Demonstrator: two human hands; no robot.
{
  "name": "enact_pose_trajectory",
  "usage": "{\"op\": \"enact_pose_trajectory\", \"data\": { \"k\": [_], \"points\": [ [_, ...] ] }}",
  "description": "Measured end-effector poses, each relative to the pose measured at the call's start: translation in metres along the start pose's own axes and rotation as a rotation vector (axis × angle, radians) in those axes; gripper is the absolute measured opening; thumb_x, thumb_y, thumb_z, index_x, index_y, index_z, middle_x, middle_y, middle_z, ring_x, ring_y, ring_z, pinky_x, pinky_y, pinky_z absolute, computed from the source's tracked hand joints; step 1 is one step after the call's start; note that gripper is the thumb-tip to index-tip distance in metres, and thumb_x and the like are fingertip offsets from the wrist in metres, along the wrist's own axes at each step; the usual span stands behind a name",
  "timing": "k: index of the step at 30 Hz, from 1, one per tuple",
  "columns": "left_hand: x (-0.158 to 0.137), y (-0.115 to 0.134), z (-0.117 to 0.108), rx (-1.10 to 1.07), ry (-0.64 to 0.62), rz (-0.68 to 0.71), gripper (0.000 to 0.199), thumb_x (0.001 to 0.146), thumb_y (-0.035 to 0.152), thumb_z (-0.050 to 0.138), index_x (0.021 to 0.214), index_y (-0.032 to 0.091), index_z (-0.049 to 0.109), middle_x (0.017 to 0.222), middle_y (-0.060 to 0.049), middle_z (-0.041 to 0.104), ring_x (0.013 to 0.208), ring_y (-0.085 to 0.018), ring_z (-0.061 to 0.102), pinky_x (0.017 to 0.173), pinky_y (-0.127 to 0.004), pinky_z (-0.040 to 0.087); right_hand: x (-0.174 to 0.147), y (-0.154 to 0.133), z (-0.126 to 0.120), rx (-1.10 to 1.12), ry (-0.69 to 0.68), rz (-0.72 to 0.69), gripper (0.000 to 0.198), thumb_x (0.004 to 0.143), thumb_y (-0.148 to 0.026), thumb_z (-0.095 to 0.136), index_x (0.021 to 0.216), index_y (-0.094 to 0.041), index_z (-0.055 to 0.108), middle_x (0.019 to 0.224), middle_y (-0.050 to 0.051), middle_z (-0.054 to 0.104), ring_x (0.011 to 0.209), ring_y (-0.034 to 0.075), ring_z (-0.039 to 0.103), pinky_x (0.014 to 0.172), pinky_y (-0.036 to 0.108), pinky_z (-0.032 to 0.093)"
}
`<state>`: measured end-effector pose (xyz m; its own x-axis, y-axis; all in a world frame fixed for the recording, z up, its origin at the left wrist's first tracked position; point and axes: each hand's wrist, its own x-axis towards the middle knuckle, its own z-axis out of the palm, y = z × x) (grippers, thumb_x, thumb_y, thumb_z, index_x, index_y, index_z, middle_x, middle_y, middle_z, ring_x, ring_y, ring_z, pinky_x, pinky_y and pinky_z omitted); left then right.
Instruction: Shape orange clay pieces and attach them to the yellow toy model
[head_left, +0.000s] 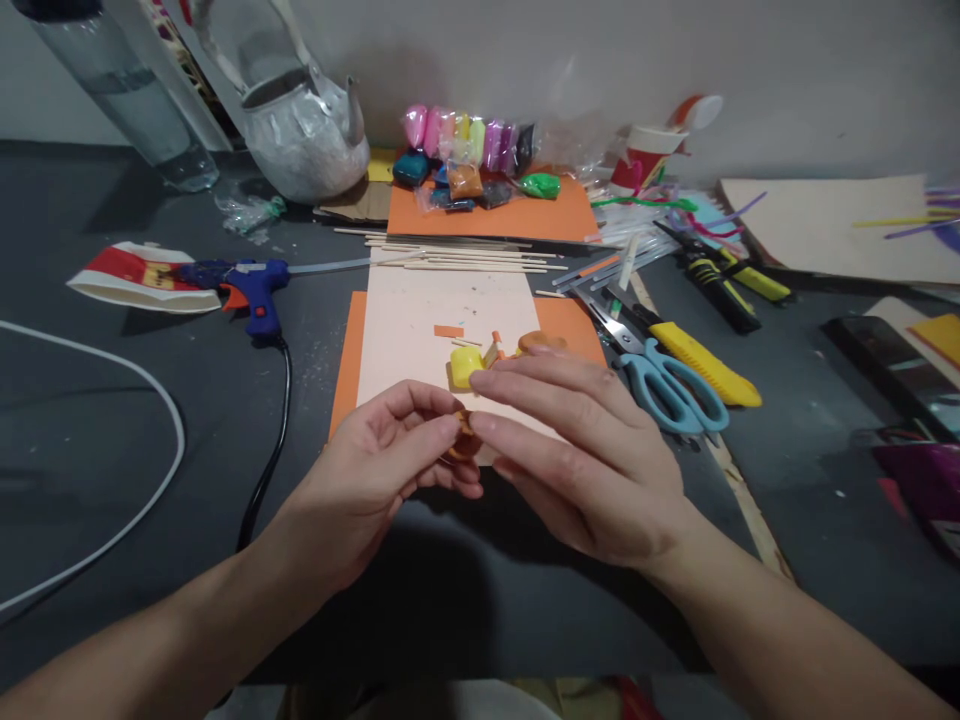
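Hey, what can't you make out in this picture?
All in the head view:
- Brown piece: full shape hidden by the fingers of the left hand and right hand.
- Orange-brown piece: lower part behind the right hand.
- Kettle handle: top cut off by the upper edge.
- Purple item: cut off by the right edge.

I am wearing the camera on my head, and it is looking forward and down from above my forearms (225, 600), which are slanting in from the lower corners. My left hand (382, 470) and right hand (592, 450) are sitting near the lens, around the middle of the view. Beyond them, the camera is taking in the dark table (112, 420) from its near edge at the bottom to the pale wall (675, 60) farther off.
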<state>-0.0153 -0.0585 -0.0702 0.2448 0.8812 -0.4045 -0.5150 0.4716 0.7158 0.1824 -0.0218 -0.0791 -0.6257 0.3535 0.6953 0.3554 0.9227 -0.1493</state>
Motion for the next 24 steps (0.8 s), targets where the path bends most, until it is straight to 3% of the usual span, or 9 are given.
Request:
{"op": "enact_pose_trajectory", "data": {
  "k": [7, 14, 24],
  "points": [
    [0.0020, -0.0008, -0.0007, 0.075, 0.042, 0.043, 0.008, 0.086, 0.016, 0.075, 0.090, 0.016, 0.069, 0.071, 0.002, 0.071, 0.061, -0.010, 0.068, 0.061, -0.020, 0.060, 0.0017, 0.0009, 0.0042, 0.111, 0.008, 0.143, 0.019, 0.096, -0.021, 0.069, 0.107, -0.007, 0.070, 0.114, 0.025, 0.074, 0.108, 0.028, 0.071, 0.093, 0.048, 0.058],
    [-0.0008, -0.0017, 0.0019, 0.190, 0.102, 0.117, 0.008, 0.083, 0.012, 0.075, 0.086, 0.017, 0.070, 0.069, 0.003, 0.071, 0.060, -0.007, 0.065, 0.063, -0.016, 0.055, 0.0015, -0.0014, 0.0053, 0.147, 0.009, 0.141, 0.017, 0.094, -0.017, 0.068, 0.111, -0.017, 0.068, 0.117, 0.018, 0.075, 0.111, 0.026, 0.071, 0.095, 0.049, 0.059],
    [0.0004, -0.0004, 0.0026, 0.261, 0.131, 0.159, 0.012, 0.074, 0.011, 0.079, 0.080, 0.018, 0.072, 0.065, 0.005, 0.066, 0.055, -0.006, 0.057, 0.052, -0.014, 0.047, 0.0033, -0.0038, 0.0056, 0.209, 0.010, 0.139, 0.017, 0.093, -0.015, 0.066, 0.110, -0.015, 0.070, 0.114, 0.017, 0.076, 0.108, 0.026, 0.072, 0.092, 0.046, 0.060]
  ]
}}
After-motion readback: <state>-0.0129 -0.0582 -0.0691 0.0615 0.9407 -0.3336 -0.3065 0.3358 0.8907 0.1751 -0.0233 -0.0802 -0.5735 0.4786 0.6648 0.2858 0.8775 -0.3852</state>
